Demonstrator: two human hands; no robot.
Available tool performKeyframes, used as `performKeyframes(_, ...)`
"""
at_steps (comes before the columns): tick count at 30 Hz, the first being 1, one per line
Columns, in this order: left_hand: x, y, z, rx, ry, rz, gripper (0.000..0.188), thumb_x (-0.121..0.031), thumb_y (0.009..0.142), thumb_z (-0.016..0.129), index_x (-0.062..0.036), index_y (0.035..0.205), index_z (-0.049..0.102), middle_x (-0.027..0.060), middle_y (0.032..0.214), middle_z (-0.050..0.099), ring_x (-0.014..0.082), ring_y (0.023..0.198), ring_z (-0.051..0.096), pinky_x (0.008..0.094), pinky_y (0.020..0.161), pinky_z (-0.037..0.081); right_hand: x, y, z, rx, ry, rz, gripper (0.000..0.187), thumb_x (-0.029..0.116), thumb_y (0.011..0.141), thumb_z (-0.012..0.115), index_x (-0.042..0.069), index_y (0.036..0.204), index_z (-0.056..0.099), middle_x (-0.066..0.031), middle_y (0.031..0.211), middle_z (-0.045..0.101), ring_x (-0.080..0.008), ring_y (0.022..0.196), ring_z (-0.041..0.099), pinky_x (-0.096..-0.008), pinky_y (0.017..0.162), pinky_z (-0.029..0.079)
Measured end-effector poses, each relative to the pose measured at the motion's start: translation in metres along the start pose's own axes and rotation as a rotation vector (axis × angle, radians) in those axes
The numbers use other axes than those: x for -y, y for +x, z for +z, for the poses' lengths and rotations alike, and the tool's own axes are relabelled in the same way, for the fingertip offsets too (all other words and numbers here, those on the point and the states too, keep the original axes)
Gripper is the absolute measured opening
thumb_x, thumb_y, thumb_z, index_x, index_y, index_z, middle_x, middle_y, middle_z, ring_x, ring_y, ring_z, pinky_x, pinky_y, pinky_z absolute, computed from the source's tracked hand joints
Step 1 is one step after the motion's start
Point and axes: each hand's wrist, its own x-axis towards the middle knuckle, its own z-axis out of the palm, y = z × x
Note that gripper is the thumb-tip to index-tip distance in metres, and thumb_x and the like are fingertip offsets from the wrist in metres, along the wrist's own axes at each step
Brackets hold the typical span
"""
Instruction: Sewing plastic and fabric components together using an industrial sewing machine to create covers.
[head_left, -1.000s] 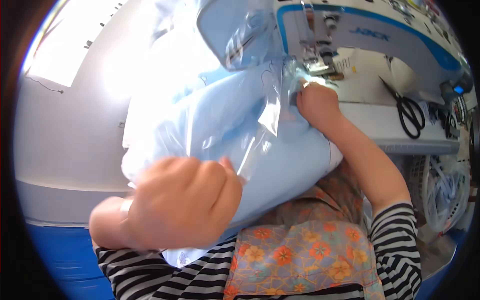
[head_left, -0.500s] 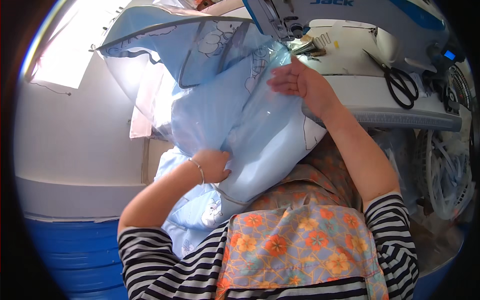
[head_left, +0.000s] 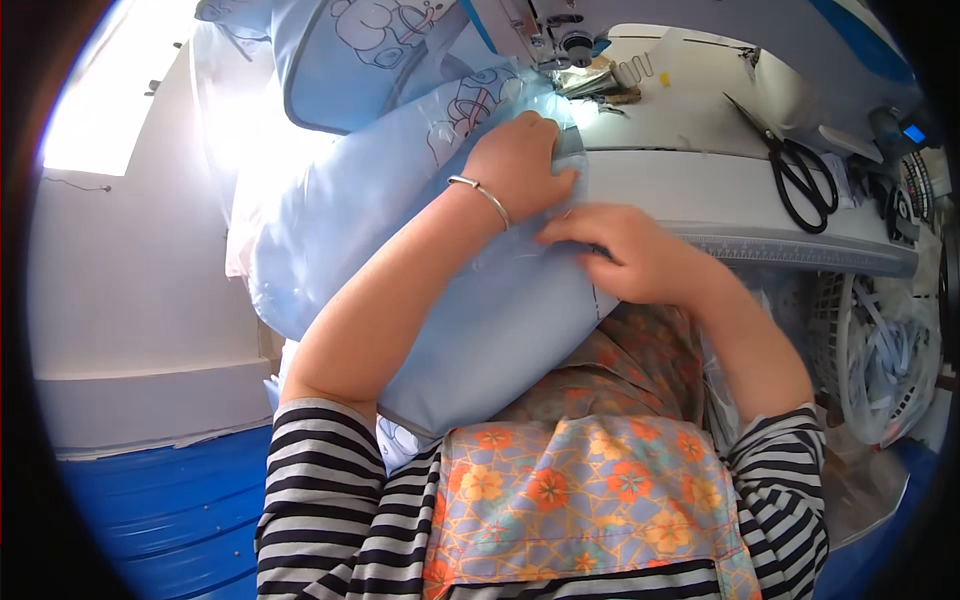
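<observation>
A light blue fabric piece [head_left: 480, 350] with animal prints, clear film and dark edging spreads from my lap up to the sewing machine [head_left: 575, 45]. My left hand [head_left: 515, 165], with a bracelet at its wrist, lies on it just below the machine's needle area. Its fingers are curled on the fabric close to the right edge, and the fingertips are partly hidden. Lower and to the right, my right hand [head_left: 630, 255] touches the fabric's edge with bent fingers. A gap shows between its thumb and forefinger, and it is slightly blurred.
Black scissors [head_left: 800, 180] lie on the white machine table [head_left: 660, 180], whose front edge carries a ruler strip [head_left: 790, 248]. Small tools [head_left: 605, 88] sit beside the needle area. A white basket [head_left: 835, 320] with plastic scraps stands at the right, and blue ridged plastic [head_left: 170, 510] is lower left.
My left hand has moved up and right from the fabric's middle to near the needle. My right hand has come down from there to the fabric's edge. The fabric has shifted and folded over.
</observation>
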Motion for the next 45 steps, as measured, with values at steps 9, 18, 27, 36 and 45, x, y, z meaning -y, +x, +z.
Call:
performKeyframes(9, 0.029, 0.010, 0.013, -0.135, -0.271, 0.292, 0.023, -0.017, 0.088, 0.052, -0.0047, 0.104, 0.065, 0.0175, 0.115, 0.062, 0.0364, 0.100, 0.060, 0.0437, 0.088, 0.048, -0.018, 0.004, -0.002, -0.154, -0.693, -0.211, 0.030, 0.008, 0.074, 0.067, 0.006, 0.105, 0.068, -0.0145, 0.112, 0.064, -0.0325, 0.102, 0.063, -0.0403, 0.087, 0.053)
performKeyframes(18, 0.038, 0.008, 0.014, -0.213, 0.040, 0.472, 0.035, -0.022, 0.090, 0.053, -0.0052, 0.120, 0.058, 0.0110, 0.123, 0.060, 0.0311, 0.110, 0.057, 0.0408, 0.092, 0.047, -0.016, 0.015, 0.004, -0.173, -0.632, -0.127, 0.022, 0.007, 0.075, 0.062, 0.006, 0.095, 0.070, -0.0142, 0.098, 0.067, -0.0304, 0.088, 0.067, -0.0358, 0.074, 0.055)
performKeyframes(27, 0.039, 0.025, 0.002, -0.154, 0.029, 0.493, 0.025, -0.023, 0.088, 0.054, -0.0025, 0.100, 0.062, 0.0112, 0.105, 0.063, 0.0306, 0.102, 0.060, 0.0401, 0.086, 0.049, -0.023, 0.029, 0.003, -0.134, -0.754, -0.218, 0.024, 0.009, 0.075, 0.061, 0.006, 0.096, 0.070, -0.0130, 0.110, 0.067, -0.0291, 0.092, 0.067, -0.0351, 0.075, 0.056)
performKeyframes(36, 0.046, 0.023, 0.018, -0.366, 0.285, 0.566, 0.035, -0.013, 0.077, 0.061, -0.0007, 0.109, 0.063, 0.0111, 0.108, 0.062, 0.0268, 0.106, 0.058, 0.0395, 0.092, 0.044, -0.030, 0.045, -0.009, -0.063, -0.719, -0.240, 0.017, 0.008, 0.072, 0.060, 0.005, 0.087, 0.068, -0.0105, 0.096, 0.066, -0.0265, 0.086, 0.066, -0.0356, 0.073, 0.055)
performKeyframes(45, 0.061, 0.037, 0.037, -0.482, 0.180, 0.589, 0.034, -0.011, 0.080, 0.059, -0.0018, 0.113, 0.061, 0.0102, 0.113, 0.061, 0.0265, 0.109, 0.057, 0.0397, 0.094, 0.043, -0.003, 0.014, -0.002, -0.273, -0.424, 0.039, 0.025, -0.004, 0.082, 0.057, -0.001, 0.106, 0.063, -0.0159, 0.101, 0.064, -0.0307, 0.090, 0.064, -0.0340, 0.078, 0.053)
